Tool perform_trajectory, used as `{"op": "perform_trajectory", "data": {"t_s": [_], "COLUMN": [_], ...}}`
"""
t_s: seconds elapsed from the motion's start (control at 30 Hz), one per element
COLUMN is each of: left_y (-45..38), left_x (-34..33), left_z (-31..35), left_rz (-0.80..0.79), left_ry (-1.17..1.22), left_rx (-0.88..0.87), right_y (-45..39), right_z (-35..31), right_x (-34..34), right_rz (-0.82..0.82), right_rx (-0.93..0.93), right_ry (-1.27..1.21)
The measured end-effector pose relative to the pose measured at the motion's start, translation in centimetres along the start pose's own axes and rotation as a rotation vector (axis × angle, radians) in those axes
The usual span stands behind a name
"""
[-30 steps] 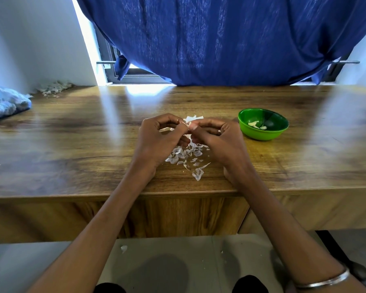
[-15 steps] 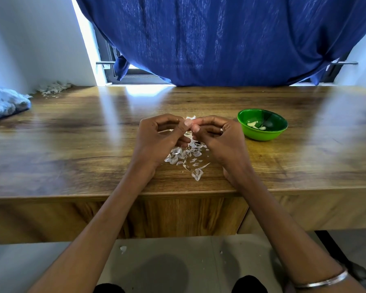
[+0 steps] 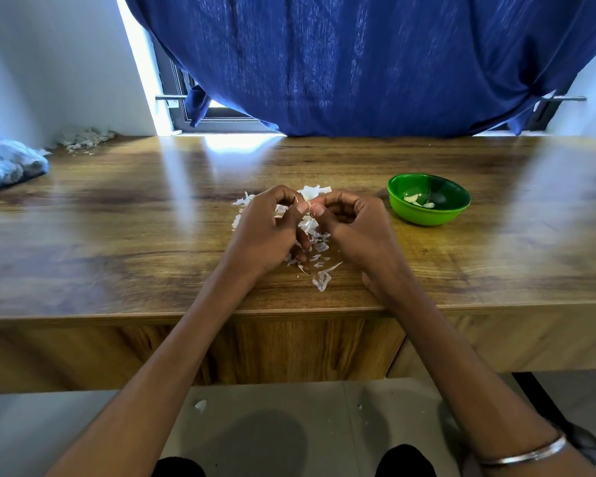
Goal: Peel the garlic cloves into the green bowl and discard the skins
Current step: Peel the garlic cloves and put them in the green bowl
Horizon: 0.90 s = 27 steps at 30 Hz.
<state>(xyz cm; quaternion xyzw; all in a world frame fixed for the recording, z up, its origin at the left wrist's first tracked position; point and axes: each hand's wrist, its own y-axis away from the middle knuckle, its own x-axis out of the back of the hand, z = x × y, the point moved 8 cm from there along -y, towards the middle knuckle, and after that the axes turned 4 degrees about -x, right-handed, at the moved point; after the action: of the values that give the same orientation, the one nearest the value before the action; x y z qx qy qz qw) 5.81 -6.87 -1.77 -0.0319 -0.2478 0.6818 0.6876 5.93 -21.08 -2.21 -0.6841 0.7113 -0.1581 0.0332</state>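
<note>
Both hands meet at their fingertips over the middle of the glossy brown wooden table (image 3: 117, 215): the left hand (image 3: 269, 232) and the right hand (image 3: 353, 223) each have a curled grip, thumb and forefinger pinching a small pale garlic clove (image 3: 309, 203) between them, most of it hidden by the fingers. Beneath and around the hands lies a loose heap of thin white papery garlic skins (image 3: 319, 256), spreading toward the near edge. To the right, well apart from the hands, stands the small round green plastic bowl (image 3: 427, 216); it holds a few pale peeled cloves (image 3: 417, 200) on its bottom and is otherwise mostly bare. Judging by this, several cloves are done, one is being stripped, and the skins are not yet discarded. Whether more unpeeled cloves remain cannot be told, since the hands and skins cover that spot.
</note>
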Motion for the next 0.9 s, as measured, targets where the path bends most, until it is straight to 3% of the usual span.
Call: {"op": "perform_trajectory", "data": {"t_s": [0.7, 0.9], "left_y": [0.5, 0.8], "left_x": [0.9, 1.8], "left_z": [0.6, 0.7], "left_rz": [0.089, 0.161], "left_ry": [0.009, -0.046], "left_rx": [-0.092, -0.106], "right_y": [0.2, 0.1], "right_z": [-0.3, 0.2], "right_x": [0.2, 0.8], "right_rz": [0.002, 0.003], "right_rx": [-0.033, -0.113], "right_ry": [-0.075, -0.281]}}
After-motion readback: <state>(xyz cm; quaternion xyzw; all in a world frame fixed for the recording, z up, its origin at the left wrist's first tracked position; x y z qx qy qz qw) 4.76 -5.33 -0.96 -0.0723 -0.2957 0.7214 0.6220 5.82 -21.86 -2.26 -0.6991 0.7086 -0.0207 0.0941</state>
